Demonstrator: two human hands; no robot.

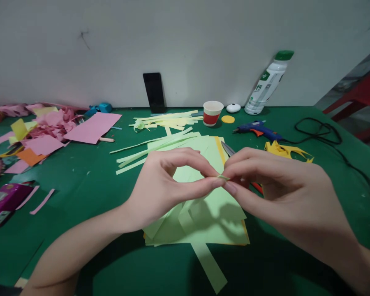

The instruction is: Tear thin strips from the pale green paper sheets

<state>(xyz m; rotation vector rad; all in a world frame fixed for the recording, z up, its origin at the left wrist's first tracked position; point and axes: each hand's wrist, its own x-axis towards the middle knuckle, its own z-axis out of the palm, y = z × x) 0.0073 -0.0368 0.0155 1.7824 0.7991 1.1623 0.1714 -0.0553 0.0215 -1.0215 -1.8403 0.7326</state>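
Observation:
My left hand (pixel 172 181) and my right hand (pixel 283 197) meet in the middle of the head view. Between both thumbs and forefingers a small end of a light green paper strip (pixel 223 177) is pinched; most of it is hidden by the fingers. Below them lies a stack of light green paper sheets (pixel 231 234), with yellow edges showing. One wider green strip (pixel 208 263) runs over its front edge; whether it joins the pinched piece I cannot tell. Scissors (pixel 227 149) lie partly under my right hand, blade tip and a bit of red handle showing.
Cut green strips (pixel 148 153) lie behind my left hand. Farther back are a phone (pixel 154 92), a paper cup (pixel 212 113) and a leaning bottle (pixel 267 86). A blue glue gun (pixel 259 129) with a black cord sits right. Pink paper scraps (pixel 54 131) cover the left.

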